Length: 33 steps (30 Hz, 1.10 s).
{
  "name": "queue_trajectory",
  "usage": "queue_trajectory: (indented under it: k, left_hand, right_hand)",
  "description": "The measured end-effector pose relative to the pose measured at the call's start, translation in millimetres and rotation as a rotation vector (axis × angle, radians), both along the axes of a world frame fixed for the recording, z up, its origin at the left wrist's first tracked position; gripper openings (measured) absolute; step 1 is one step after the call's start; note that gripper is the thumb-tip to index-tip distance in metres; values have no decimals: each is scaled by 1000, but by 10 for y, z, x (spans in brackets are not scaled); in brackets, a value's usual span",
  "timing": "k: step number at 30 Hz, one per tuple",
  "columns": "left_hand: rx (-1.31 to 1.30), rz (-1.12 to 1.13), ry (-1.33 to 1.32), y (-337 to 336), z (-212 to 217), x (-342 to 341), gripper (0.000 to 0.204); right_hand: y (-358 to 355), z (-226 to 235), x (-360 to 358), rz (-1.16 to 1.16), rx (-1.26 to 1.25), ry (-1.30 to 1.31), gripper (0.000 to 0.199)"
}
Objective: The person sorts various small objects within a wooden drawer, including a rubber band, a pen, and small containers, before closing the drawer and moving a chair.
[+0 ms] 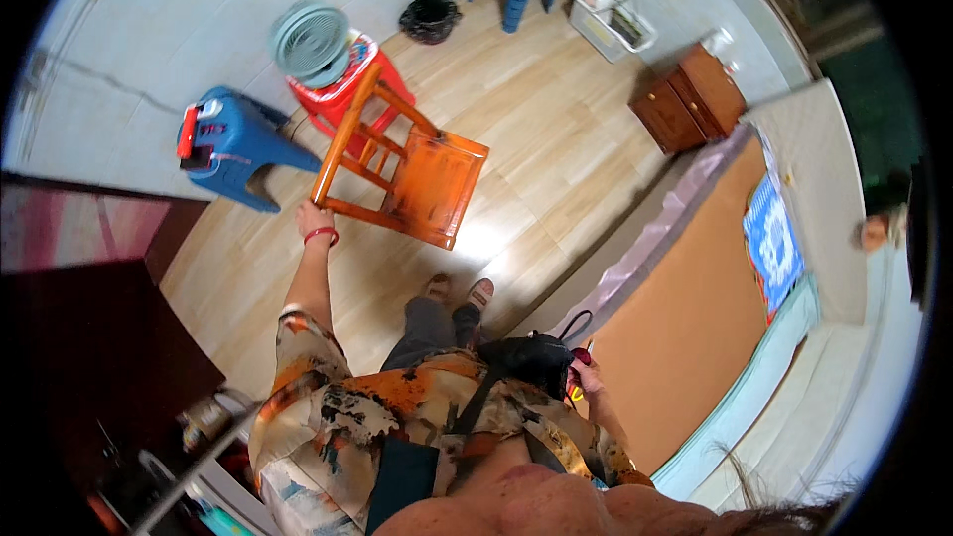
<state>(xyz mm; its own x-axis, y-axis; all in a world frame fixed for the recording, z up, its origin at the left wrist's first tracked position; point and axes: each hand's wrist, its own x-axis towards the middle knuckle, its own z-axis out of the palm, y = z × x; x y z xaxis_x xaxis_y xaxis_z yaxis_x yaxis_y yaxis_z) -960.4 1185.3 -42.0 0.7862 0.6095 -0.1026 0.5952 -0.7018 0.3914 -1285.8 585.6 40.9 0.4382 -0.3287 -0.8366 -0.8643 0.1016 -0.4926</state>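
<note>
My left hand (pixel 316 221) is closed round one upper corner of the back of an orange-brown wooden chair (pixel 437 184), with a red bracelet at its wrist. The chair stands on the floor ahead of my feet, its slatted back toward the left. Close to my right side, my right hand (pixel 586 374) is closed on a small dark-red object (pixel 580 357), with a bit of yellow showing below it. Its exact kind is too small to tell. Beside that hand, a black bag (pixel 531 357) hangs at my waist on a strap.
Behind the chair is a red stool (pixel 395 79) bearing a green fan (pixel 310 42). Blue stools (pixel 233 154) stand along the wall, near a black-lined bin (pixel 430 20) and white basket (pixel 606 30). A brown cabinet (pixel 685 99) and bed (pixel 660 367) are at right.
</note>
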Motion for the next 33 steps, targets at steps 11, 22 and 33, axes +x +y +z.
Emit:
queue_trajectory:
  k: [11, 22, 33]
  left_hand:
    - [-77, 69, 125, -57, 89, 149, 37]
    - [-244, 237, 231, -321, 139, -1240, 39]
    - [-791, 501, 88, -1292, -756, -3504, 38]
  right_hand:
    - [0, 483, 744, 316, -81, -62, 24]
    - [-752, 219, 1836, 469, -73, -77, 37]
    - [-1328, 68, 2617, 596, -112, 87, 28]
